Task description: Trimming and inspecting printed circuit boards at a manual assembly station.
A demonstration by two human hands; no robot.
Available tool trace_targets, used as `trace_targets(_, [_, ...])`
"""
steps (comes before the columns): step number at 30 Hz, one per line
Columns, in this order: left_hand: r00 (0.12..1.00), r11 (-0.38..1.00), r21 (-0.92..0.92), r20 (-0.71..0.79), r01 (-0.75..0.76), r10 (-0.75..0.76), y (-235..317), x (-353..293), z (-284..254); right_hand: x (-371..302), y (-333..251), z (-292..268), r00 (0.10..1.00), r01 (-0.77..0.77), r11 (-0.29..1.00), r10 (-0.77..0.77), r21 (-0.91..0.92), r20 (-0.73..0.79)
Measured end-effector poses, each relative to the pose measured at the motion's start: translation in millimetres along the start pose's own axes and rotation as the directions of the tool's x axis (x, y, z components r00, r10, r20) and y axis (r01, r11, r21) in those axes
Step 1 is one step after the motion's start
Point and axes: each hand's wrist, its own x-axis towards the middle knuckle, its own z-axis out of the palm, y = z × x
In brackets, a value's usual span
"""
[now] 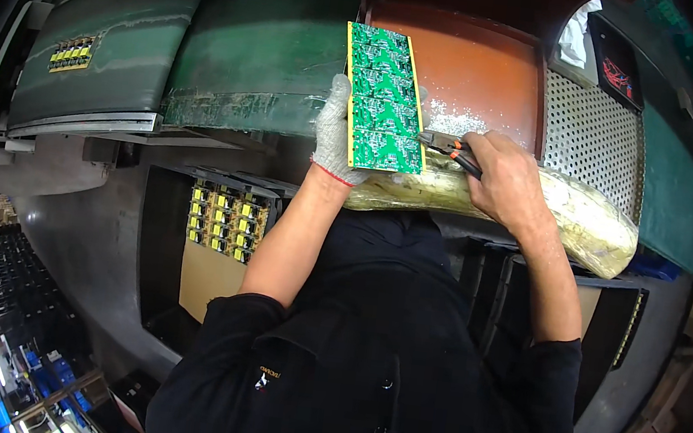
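Note:
A green circuit board panel (387, 101) with yellow edge strips is held up in front of me, its solder side toward me. My left hand (339, 130), in a pale knitted glove with a red cuff, grips the panel along its left and lower edges. My bare right hand (501, 174) is closed round orange-and-black handled cutting pliers (457, 148). The jaws of the pliers meet the panel's lower right edge; whether they bite on anything is too small to tell. Beneath both hands lies a long padded roll (569, 212) wrapped in yellowish film.
Small white clippings (458, 120) are scattered on the orange-brown work surface (491, 70). A perforated metal plate (600, 130) and a dark tray with red pieces (619, 75) are at right. Another panel (73, 54) sits on the dark green belt at left. A rack with several boards (226, 222) stands lower left.

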Motion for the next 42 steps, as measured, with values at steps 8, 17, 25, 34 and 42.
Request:
trace_targets(8, [1.000,0.999,-0.038,0.011,0.025,-0.024,1,-2,4,2,3,4,0.997,0.015,1.000,-0.015,0.010,0.079])
trace_targets(17, [0.998,1.000,0.001,-0.064,-0.009,0.009,-1,1,-9,3,-4,1,0.999,0.032,0.998,-0.032,-0.058,0.003])
trace_targets(25, [0.999,1.000,-0.004,-0.042,0.000,0.000,-1,1,-6,7,-1,4,0.997,0.059,0.998,-0.060,-0.017,-0.039])
trace_targets(34, [1.000,1.000,-0.028,-0.026,-0.013,0.012,0,-1,-8,14,9,8,0.998,0.026,1.000,-0.025,-0.018,0.053])
trace_targets(42, [0.999,0.998,-0.048,-0.024,-0.030,0.029,1,-3,-7,21,2,8,1.000,0.012,0.997,-0.013,-0.079,-0.013])
